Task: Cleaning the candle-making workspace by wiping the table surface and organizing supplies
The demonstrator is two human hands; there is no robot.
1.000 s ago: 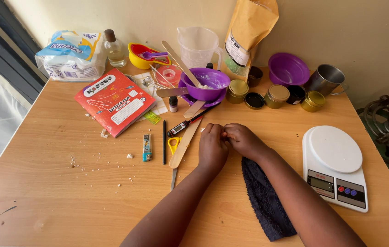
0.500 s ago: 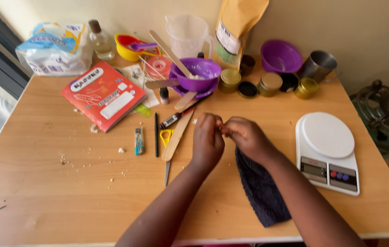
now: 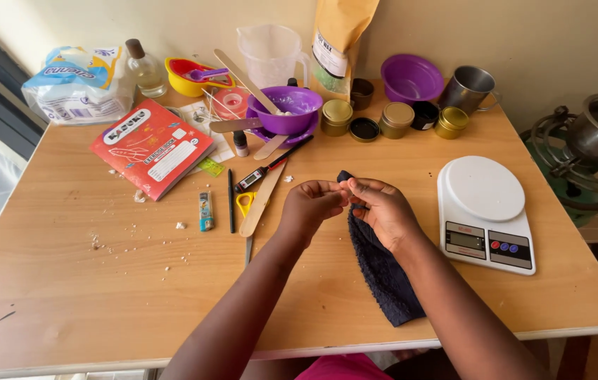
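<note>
Both hands pinch something tiny above the dark towel.

Left hand (image 3: pixel 311 206) and right hand (image 3: pixel 381 209) meet fingertip to fingertip, fingers closed over a piece too small to identify; dark blue towel (image 3: pixel 380 271) lies on the bench (image 3: pixel 102 302) beneath. A slip could lose it among the crumbs (image 3: pixel 137 229).

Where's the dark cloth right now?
In the head view, the dark cloth lies under the right hand, just left of the white scale.

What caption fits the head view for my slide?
Both hands, left hand and right hand, meet fingertip to fingertip over a dark blue towel cloth on a cluttered wooden table.
</note>
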